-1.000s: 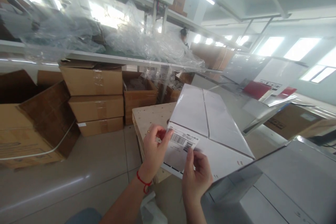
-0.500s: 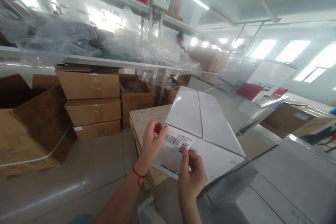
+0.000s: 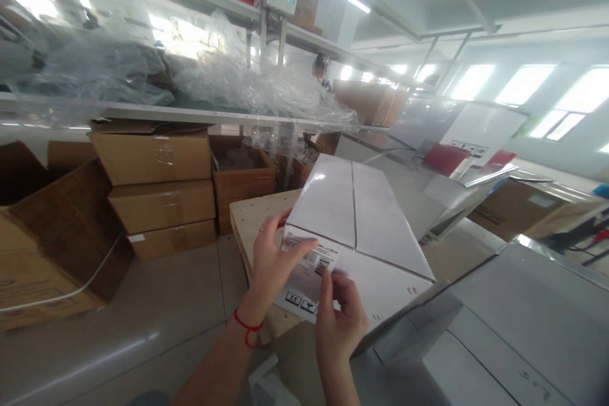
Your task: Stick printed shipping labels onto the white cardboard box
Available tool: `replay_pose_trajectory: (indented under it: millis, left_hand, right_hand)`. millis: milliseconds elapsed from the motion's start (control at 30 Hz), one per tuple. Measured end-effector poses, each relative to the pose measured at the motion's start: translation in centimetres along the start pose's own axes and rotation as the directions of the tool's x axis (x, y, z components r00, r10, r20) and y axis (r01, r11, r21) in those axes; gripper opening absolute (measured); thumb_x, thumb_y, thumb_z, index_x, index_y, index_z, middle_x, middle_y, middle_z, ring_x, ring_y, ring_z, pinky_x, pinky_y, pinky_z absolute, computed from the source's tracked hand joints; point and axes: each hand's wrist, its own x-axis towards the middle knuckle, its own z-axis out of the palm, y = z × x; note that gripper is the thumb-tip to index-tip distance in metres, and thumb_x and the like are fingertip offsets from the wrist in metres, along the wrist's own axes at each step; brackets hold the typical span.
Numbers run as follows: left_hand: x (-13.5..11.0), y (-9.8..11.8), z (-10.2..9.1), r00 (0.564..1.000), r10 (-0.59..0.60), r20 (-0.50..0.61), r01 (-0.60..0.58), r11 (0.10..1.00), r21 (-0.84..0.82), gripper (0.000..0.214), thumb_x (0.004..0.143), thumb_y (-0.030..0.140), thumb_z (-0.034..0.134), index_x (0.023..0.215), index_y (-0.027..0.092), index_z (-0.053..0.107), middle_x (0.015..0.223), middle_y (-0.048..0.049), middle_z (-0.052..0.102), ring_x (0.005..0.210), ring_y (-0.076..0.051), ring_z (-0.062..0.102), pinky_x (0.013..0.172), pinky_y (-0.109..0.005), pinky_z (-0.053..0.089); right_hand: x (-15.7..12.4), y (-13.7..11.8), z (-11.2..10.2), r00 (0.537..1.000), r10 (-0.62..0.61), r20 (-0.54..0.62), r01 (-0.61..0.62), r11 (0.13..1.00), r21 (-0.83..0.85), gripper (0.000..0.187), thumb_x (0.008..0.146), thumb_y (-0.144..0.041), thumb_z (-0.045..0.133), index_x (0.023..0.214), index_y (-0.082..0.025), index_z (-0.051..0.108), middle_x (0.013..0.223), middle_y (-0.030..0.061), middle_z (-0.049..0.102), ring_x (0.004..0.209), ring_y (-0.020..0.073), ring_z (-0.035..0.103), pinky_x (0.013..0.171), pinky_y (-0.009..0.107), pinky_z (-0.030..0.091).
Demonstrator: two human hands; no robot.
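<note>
A white shipping label (image 3: 328, 256) with a barcode and printed text lies against the near side of a white carton (image 3: 380, 285), close to its upper left corner. My left hand (image 3: 273, 254) has its thumb stretched across the label's upper part, fingers apart from the thumb and reaching the carton's left corner. My right hand (image 3: 342, 307) is closed, its thumb and index finger pinching the label's lower right part. Black handling symbols show on the carton below the label, partly behind my right hand. A red string bracelet circles my left wrist.
The carton stands on a wooden pallet (image 3: 242, 212). Another white carton (image 3: 537, 304) is close on the right. Brown boxes (image 3: 162, 203) are stacked at left beside an open brown box (image 3: 61, 235). Plastic wrap (image 3: 266, 89) covers the shelf behind; a person (image 3: 320, 68) is far back.
My left hand's thumb has slid right across the label, and its fingers have opened toward the carton's corner. The label now sits nearer the carton. My right hand keeps its pinch.
</note>
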Motion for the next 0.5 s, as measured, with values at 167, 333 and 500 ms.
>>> replay_pose_trajectory:
  millis: [167,333,500]
  left_hand:
    - [0.8,-2.0,-2.3,0.986,-0.04,0.159,0.057,0.993,-0.104,0.034,0.075,0.033,0.076,0.106,0.02,0.071,0.107,-0.0042,0.07,0.097,-0.02,0.065,0.087,-0.031,0.051]
    - [-0.4,-3.7,-2.7,0.971,-0.169,0.17,0.173,0.985,-0.01,0.039,0.07,0.038,0.08,0.1,0.018,0.066,0.103,-0.0044,0.067,0.079,-0.016,0.061,0.07,-0.027,0.049]
    - [-0.7,-3.6,-2.6,0.963,-0.23,0.141,0.225,0.973,0.053,0.045,0.07,0.045,0.079,0.103,0.019,0.061,0.094,-0.0018,0.065,0.069,-0.013,0.053,0.062,-0.025,0.043]
  right_hand:
    - [-1.0,0.7,-0.2,0.974,0.213,0.081,-0.218,0.974,0.06,0.034,0.089,-0.053,0.066,0.085,-0.019,0.07,0.072,-0.0009,0.071,0.061,0.0117,0.063,0.061,0.02,0.047]
    - [-2.0,1.2,-0.3,0.89,0.422,0.173,-0.442,0.891,0.1,0.045,0.082,-0.063,0.067,0.085,-0.018,0.069,0.076,0.003,0.071,0.067,0.0163,0.062,0.062,0.025,0.047]
    - [-2.6,2.2,-0.3,0.761,0.547,0.349,-0.6,0.798,0.058,0.059,0.073,-0.076,0.066,0.065,-0.018,0.063,0.053,-0.001,0.057,0.053,0.0145,0.053,0.051,0.024,0.041]
